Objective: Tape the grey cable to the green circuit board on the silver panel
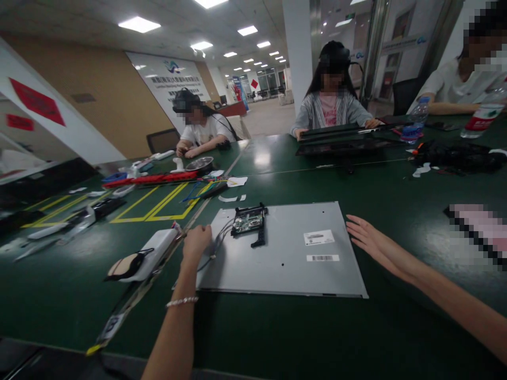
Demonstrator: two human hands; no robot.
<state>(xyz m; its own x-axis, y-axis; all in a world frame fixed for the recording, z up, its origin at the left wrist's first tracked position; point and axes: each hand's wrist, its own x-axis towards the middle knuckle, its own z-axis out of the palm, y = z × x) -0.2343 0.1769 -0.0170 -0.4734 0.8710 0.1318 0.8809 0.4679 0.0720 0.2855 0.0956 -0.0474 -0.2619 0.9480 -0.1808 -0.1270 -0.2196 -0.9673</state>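
Note:
A flat grey metal display panel (269, 269) lies face down on the green table, with two white labels on its right part. On its upper left rests a green circuit board (248, 221) in a black bracket, with grey cables (217, 243) running left from it. My left hand (198, 240), a beaded bracelet on its wrist, is at the panel's left edge by the cables. Its fingers are curled, and whatever they grip is hidden. Along the right edge of the panel, my right hand (366, 237) is open with fingers stretched out, close to or touching the edge.
Left of the panel is a white box-like item (158, 250) with a beige round pad. Yellow tape lines (148, 214) mark the table, near loose wires and a metal bowl (200, 164). Across sit several people, one holding a dark screen frame (344, 134). Bottles (418, 121) stand right.

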